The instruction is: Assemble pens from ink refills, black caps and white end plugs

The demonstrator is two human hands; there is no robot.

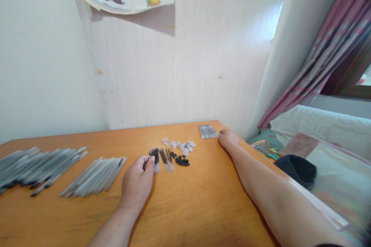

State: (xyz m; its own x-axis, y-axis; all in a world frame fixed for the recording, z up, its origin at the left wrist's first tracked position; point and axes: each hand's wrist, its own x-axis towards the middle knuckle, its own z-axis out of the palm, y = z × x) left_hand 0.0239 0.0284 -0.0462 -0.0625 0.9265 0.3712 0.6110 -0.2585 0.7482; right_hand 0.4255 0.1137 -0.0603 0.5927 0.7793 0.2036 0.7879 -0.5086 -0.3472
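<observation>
My left hand (138,179) is closed, thumb and forefinger pinched together at the left edge of a bunch of slim dark pen refills (156,155) with pale ends. Whatever lies between these fingertips is hidden. Far out at the table's right side, my right hand (228,139) has its fingers curled in, right beside a neat row of clear pens (207,131). Its fingertips are too small and covered to show a held thing. Between the hands lie more refills (166,159), small black plugs (182,161) and clear caps (185,146).
Clear pen barrels (94,177) lie in a pile on the left of the orange table (179,208). Farther left is a larger heap of barrels with dark ends (43,168). Past the right edge sits a dark open container (298,170). A wall (185,77) stands behind.
</observation>
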